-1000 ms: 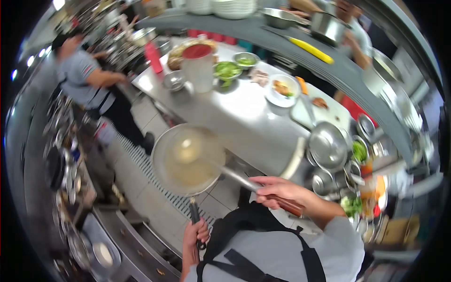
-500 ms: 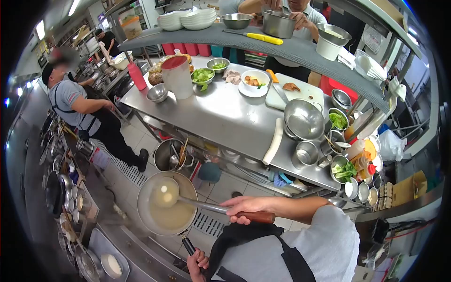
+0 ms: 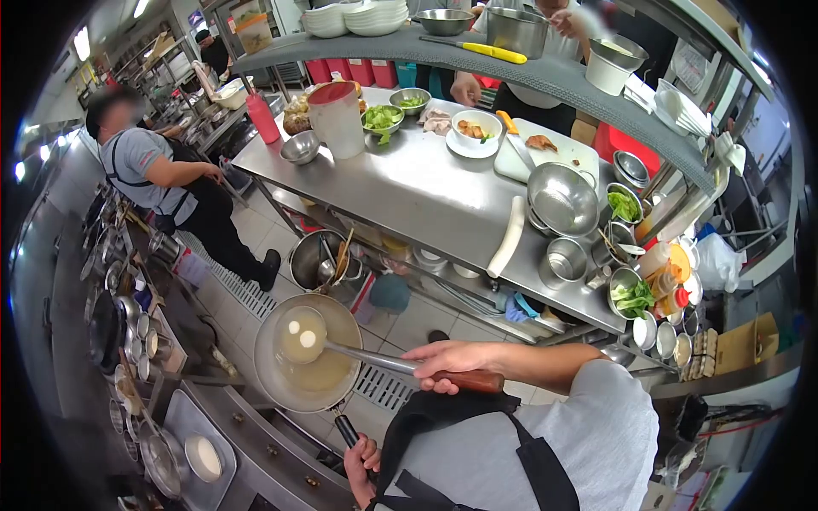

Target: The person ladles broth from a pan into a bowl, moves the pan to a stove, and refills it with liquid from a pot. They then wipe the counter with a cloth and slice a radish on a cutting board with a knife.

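Note:
My left hand (image 3: 365,460) is closed around the black handle of a deep frying pan (image 3: 266,353), which holds a cloudy, pale broth. In my right hand (image 3: 447,364) is the brown wooden handle of a long steel ladle (image 3: 379,358). The ladle's bowl lies inside the pan and carries pale liquid with bright round reflections or pieces that I cannot make out. The pan is held above the tiled floor, between the stove side and the steel counter.
Across from me stands a steel counter (image 3: 409,200) with a chopping board (image 3: 520,162), colander (image 3: 562,198) and lettuce bowls. A stockpot (image 3: 317,266) sits beneath its edge. A co-worker (image 3: 162,175) stands at the left. Another person's hand (image 3: 465,88) is behind the counter.
My view has shifted slightly; pan and ladle stay together in my hands. The person behind the counter has lowered one hand from the pot on the shelf toward the white bowl.

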`<state>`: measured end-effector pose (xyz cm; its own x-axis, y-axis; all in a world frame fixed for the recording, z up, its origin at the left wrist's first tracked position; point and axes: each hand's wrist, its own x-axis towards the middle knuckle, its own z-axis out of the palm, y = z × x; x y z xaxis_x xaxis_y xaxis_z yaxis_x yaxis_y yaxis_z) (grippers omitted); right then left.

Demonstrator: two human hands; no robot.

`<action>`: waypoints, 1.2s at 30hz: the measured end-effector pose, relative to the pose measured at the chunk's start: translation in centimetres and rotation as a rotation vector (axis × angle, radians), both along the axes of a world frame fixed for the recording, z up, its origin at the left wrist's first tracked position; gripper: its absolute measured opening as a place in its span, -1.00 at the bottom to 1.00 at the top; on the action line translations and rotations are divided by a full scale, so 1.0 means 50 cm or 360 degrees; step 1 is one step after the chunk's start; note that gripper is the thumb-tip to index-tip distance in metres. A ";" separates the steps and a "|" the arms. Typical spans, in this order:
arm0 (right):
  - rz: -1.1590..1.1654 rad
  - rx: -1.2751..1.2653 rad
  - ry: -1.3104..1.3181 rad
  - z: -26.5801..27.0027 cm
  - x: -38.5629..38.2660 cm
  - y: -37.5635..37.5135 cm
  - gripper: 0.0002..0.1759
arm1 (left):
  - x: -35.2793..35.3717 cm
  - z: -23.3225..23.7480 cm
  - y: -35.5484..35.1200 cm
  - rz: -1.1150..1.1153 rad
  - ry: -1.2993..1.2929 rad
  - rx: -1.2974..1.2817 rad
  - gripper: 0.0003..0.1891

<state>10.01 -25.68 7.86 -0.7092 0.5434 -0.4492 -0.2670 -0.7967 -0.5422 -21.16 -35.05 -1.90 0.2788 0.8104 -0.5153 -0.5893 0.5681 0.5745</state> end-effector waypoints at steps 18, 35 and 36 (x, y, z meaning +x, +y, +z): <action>-0.0071 0.0037 0.0047 0.009 0.011 0.001 -0.31 | 0.011 0.025 0.034 -0.0146 0.0149 0.0049 -0.89; -0.0072 -0.0150 0.0000 0.031 0.007 0.008 -0.44 | -0.005 -0.010 0.018 -0.0104 -0.0304 -0.0107 -0.91; -0.0101 -0.0162 -0.0022 0.032 0.004 0.006 -0.42 | -0.006 -0.010 0.016 -0.0105 -0.0305 -0.0109 -0.91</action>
